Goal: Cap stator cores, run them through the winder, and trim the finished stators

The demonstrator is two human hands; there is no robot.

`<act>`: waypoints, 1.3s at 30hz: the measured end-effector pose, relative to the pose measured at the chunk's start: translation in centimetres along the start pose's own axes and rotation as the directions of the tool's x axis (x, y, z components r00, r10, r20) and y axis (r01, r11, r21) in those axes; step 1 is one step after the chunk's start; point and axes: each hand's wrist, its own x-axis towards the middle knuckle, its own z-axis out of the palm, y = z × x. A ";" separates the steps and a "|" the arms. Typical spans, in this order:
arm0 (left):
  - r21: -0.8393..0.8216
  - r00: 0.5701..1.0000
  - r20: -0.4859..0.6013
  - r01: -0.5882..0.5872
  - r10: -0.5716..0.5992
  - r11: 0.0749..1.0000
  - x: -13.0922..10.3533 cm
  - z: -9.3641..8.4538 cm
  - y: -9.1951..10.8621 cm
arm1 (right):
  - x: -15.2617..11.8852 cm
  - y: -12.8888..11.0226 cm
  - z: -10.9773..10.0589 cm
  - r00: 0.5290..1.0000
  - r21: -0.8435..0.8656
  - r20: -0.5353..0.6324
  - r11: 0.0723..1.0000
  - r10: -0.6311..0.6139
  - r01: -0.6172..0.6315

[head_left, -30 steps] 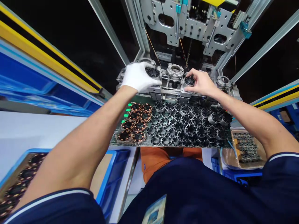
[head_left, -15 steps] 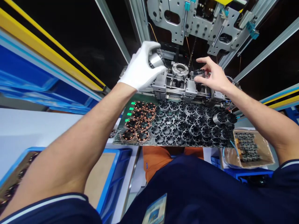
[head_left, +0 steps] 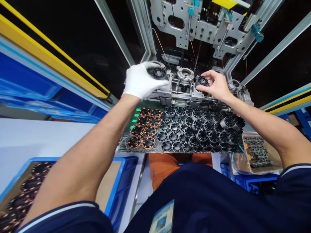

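Observation:
My left hand, in a white glove, grips a black-and-silver motor stator core at the left end of the winding machine. Bare, my right hand pinches a second stator core between thumb and fingers, just right of the middle round holder. That metal holder stands between the two hands with its ring facing up. Below them, rows of unwound stator cores cover the work board, some stacked. To their left lie several stators wound with copper wire.
Overhead hangs the machine's metal plate, with thin wires running down. A blue crate holding wound stators stands at lower left. On the right is a cardboard box of small metal parts. Yellow-edged frame rails flank the machine.
My left hand has come down and left, and its stator core now shows its black face. My right hand has moved slightly left and down with its core.

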 end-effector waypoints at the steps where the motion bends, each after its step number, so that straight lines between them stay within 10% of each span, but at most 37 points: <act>1: -0.012 1.000 -0.011 0.005 -0.005 1.000 0.0 0.1 -0.2 | 0.0 -0.1 0.0 1.000 0.006 0.003 1.000 0.009 -0.009; 11: -0.101 0.999 0.034 -0.010 0.013 0.995 -0.2 0.7 0.0 | 0.2 -1.6 0.3 0.998 -0.023 0.051 0.999 0.026 -0.025; 15: -0.416 0.972 -0.067 -0.234 0.227 0.879 -5.9 -0.5 4.4 | -3.1 -5.9 -2.0 0.997 0.335 0.070 0.942 0.009 -0.033; 23: -0.644 0.970 -0.045 -0.210 0.238 0.735 -17.2 -2.6 12.0 | -13.3 -15.3 -7.8 0.990 0.612 0.127 0.790 -0.059 -0.032; 29: -0.470 0.921 -0.097 -0.376 0.376 0.799 -18.7 -3.6 12.5 | -15.5 -15.6 -8.9 0.995 0.699 0.076 0.716 -0.066 -0.006; 39: -0.500 0.927 -0.009 -0.328 0.374 0.801 -20.7 -3.3 12.6 | -17.4 -15.8 -10.0 0.988 0.750 0.109 0.661 -0.105 -0.013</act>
